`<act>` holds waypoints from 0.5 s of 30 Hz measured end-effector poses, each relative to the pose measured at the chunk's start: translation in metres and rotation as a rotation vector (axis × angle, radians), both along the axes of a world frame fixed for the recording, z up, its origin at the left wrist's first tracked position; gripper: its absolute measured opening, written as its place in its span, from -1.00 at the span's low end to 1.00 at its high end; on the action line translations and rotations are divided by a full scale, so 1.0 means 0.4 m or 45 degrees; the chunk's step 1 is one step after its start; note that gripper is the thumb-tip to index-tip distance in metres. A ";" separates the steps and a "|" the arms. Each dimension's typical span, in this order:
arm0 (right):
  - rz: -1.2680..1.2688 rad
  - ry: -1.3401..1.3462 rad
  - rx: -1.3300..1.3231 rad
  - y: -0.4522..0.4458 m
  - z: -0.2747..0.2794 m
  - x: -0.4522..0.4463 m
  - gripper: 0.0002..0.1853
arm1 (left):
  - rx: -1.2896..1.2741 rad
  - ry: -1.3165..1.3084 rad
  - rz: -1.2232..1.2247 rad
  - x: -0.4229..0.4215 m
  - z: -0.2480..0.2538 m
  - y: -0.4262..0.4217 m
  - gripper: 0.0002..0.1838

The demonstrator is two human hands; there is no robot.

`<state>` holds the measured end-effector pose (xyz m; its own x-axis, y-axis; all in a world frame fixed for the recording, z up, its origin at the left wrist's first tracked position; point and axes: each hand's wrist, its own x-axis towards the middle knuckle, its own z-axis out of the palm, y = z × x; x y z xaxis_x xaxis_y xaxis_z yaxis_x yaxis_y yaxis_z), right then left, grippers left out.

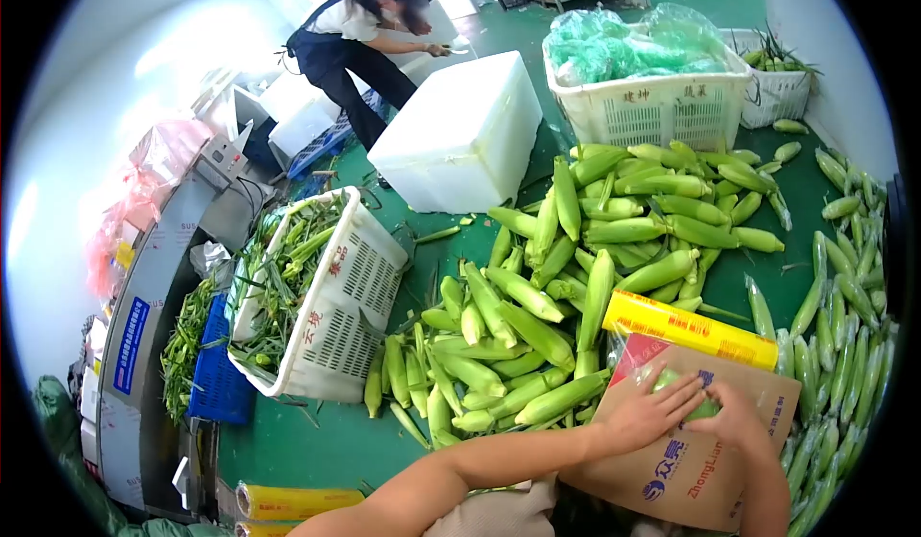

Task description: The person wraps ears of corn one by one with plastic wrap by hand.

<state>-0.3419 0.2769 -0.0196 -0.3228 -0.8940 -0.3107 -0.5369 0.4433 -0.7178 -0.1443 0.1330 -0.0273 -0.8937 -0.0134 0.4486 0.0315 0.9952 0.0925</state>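
My left hand (654, 410) lies with its fingers stretched out over a green corn cob (670, 380) on a brown cardboard box (693, 460). Beside it, my right hand (731, 416) bends its fingers around the other end of the same cob. Clear film shows at the box's upper left corner. Just behind the box lies a yellow film box (691, 330). A large heap of green corn in husks (537, 331) spreads to the left and behind. Wrapped cobs (844, 374) are piled along the right.
White crate of leaves (331, 297) and blue crate (216, 364) at left, near a steel machine (168, 278). White foam box (465, 134) and crate with green bags (648, 105) behind. A person (360, 43) bends beyond the foam box. Yellow rolls (297, 501) at bottom left.
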 end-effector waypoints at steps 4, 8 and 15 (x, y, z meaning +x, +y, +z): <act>0.117 -0.515 0.033 0.043 -0.053 -0.009 -0.57 | 0.080 -0.353 -0.068 -0.016 -0.053 0.003 -0.40; 0.226 0.311 0.312 -0.027 0.059 -0.032 -0.61 | 0.335 -0.860 -0.137 -0.037 0.087 0.011 -0.41; 0.673 0.870 -0.112 -0.054 -0.089 0.007 -0.29 | 0.633 -1.031 -0.277 -0.084 0.070 -0.027 -0.34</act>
<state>-0.3390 0.2554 -0.0553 0.0510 -0.9911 -0.1231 -0.9827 -0.0279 -0.1831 -0.1780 0.1220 0.0007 -0.9344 0.1665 -0.3149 -0.0481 0.8169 0.5748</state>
